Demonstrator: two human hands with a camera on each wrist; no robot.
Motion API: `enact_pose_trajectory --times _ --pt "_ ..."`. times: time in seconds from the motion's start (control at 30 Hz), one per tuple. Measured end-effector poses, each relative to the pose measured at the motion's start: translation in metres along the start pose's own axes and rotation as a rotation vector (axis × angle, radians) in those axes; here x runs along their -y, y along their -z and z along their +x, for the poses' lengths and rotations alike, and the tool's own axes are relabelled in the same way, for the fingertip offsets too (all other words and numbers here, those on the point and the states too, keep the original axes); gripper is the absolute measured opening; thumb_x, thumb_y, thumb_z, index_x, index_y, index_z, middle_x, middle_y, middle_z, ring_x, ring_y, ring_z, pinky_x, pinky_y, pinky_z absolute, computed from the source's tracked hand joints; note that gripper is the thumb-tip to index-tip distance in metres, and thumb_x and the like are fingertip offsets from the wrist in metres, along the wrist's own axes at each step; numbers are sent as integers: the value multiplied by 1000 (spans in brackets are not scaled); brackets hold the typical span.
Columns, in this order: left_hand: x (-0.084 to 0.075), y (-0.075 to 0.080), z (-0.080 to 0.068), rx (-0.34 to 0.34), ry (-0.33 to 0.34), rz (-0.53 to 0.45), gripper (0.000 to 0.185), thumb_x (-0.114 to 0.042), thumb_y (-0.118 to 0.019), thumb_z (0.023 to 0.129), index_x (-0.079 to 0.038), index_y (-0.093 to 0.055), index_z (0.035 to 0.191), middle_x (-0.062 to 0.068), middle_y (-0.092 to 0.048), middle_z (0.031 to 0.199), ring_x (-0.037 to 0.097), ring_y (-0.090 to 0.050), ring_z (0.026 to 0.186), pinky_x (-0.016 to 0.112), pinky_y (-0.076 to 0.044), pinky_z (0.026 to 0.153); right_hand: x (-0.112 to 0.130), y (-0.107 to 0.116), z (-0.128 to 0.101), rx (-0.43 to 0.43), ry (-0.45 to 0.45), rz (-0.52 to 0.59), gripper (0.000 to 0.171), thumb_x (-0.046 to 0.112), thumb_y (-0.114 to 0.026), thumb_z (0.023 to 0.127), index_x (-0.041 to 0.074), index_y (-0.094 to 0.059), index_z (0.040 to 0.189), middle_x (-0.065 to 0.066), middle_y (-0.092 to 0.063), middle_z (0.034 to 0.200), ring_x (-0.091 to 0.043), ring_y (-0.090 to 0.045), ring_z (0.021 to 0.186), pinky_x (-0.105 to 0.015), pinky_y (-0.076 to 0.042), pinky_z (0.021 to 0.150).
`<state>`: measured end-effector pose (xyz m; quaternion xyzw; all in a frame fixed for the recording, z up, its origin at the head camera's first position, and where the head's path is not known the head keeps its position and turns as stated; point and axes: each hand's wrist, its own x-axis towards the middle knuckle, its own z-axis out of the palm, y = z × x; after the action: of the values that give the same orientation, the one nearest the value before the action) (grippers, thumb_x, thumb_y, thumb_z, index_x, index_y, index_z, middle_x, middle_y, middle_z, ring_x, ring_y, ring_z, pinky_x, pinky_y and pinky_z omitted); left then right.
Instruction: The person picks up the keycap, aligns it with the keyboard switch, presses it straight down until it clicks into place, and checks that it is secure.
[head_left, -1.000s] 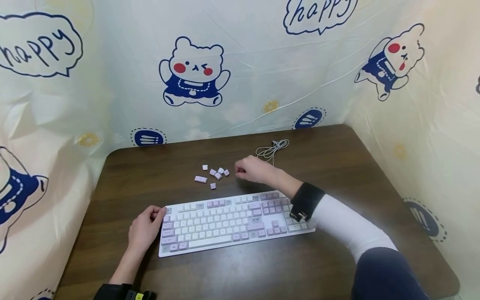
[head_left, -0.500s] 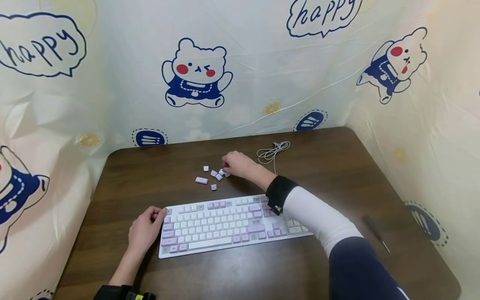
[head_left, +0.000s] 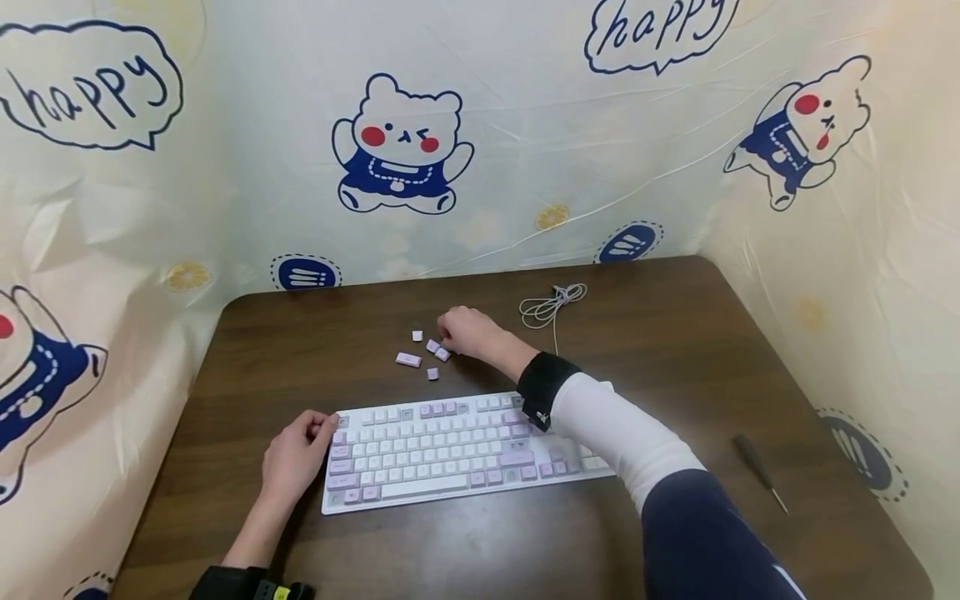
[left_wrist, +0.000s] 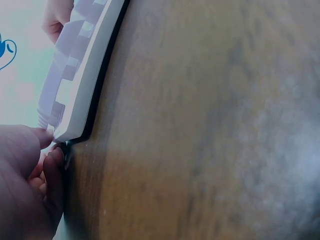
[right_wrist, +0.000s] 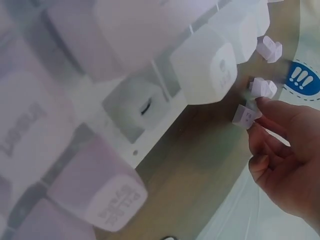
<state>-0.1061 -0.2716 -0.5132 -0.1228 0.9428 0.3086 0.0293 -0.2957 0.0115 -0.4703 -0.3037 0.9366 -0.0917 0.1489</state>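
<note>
A white and lilac keyboard [head_left: 420, 450] lies on the brown table. At its far left corner, my left hand [head_left: 296, 454] pinches the edge, the thumb on top and fingers below in the left wrist view. Behind the keyboard, my right hand [head_left: 472, 332] reaches to a small group of loose keycaps [head_left: 442, 354]. The right wrist view shows its thumb and fingertip pinching a pale keycap [right_wrist: 244, 116], with another keycap [right_wrist: 260, 87] close beside it. A bare key socket [right_wrist: 142, 107] shows between caps on the keyboard. My right forearm hides the keyboard's right part in the head view.
A longer lilac keycap [head_left: 408, 360] lies left of the group. The coiled cable [head_left: 553, 307] sits at the back, right of my hand. A screwdriver [head_left: 759, 471] with a dark handle lies on the right. Printed curtains surround the table's back and sides.
My right hand has moved left onto the loose keycaps, covering the rightmost ones and pinching one. The forearm's shift uncovers the screwdriver. My left hand keeps its hold on the keyboard corner.
</note>
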Motion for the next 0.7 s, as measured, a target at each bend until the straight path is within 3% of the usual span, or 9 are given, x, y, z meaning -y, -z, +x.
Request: enact_pose_trajectory --times 0.23,0.47,0.7 --pt "0 1 1 -6 -3 7 42 -43 -55 107 -4 -68 110 8 -62 86 28 -56 80 40 -35 73 2 4 -3 -6 11 -67 14 25 -65 105 12 -71 107 -3 -65 102 -18 -60 90 -32 -50 78" --pt "0 1 0 4 -1 2 42 -42 -55 107 -3 -68 112 9 -62 87 28 -56 81 40 -35 74 -3 12 -17 -30 16 -20 14 23 -65 105 11 -70 109 -2 -68 94 -16 -61 81 -30 -50 72" --pt "-1 1 -1 -10 -5 6 40 -41 -55 107 -3 -68 110 8 -63 87 28 -56 81 41 -35 74 -7 12 -39 -69 58 15 12 19 -64 104 10 -69 110 -3 -71 95 -17 -62 80 -33 -52 74"
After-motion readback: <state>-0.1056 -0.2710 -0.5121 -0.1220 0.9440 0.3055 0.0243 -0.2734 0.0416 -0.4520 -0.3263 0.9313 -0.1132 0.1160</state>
